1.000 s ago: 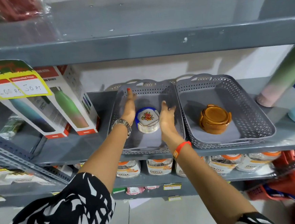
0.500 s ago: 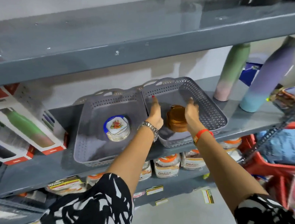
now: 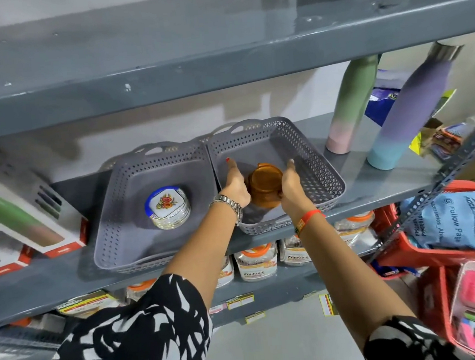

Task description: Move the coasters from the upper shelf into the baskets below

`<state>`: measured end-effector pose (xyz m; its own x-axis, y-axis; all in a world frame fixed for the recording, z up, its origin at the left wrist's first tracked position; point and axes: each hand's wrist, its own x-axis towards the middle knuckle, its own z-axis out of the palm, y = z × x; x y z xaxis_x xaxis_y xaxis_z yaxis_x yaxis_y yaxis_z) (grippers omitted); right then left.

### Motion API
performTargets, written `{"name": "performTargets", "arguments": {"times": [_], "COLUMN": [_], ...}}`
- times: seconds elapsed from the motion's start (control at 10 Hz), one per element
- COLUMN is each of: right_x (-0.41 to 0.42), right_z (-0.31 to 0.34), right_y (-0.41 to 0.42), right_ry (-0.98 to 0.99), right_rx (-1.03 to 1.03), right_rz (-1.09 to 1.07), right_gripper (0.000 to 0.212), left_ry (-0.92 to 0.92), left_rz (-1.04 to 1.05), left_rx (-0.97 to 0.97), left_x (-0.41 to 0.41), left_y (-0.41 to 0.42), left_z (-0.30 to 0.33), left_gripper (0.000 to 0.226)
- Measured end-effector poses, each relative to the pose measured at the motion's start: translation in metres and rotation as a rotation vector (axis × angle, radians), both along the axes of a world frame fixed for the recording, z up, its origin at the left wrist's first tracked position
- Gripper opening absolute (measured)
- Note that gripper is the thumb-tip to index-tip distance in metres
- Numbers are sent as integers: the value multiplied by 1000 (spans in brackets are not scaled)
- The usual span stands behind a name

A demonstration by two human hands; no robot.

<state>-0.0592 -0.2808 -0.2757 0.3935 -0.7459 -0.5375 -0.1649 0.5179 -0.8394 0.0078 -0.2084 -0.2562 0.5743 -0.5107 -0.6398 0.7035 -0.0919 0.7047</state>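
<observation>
Bright, even light from above. Pale glare on the upper shelf (image 3: 219,39). Soft shadows under that shelf, on the back wall. Slight blur and wide-angle bending far from the shelf, toward the edges.

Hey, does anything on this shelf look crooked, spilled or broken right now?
Nothing is spilled or broken. The left basket sits askew, its front corner hanging over the shelf edge. The white coasters are stacked neatly inside it; both hands cup the brown coasters in the right basket.
</observation>
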Motion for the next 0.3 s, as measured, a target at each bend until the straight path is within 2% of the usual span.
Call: {"name": "performTargets", "arguments": {"times": [0.1, 0.2, 0.3], "right_x": [-4, -13, -31], "right_z": [4, 14, 20], "right_y": [-1, 5, 25], "right_ry": [28, 78, 94], "right_rx": [-30, -229, -574], "right_rz": [-2, -12, -66], "right_gripper": [71, 69, 67], "left_ry": [-87, -397, -884], "left_rz": [-45, -145, -263], "left_rx": [67, 224, 354], "left_x": [-5, -12, -23], "left_y": [2, 6, 18], "left_z": [3, 5, -6], "left_gripper": [89, 82, 73]}}
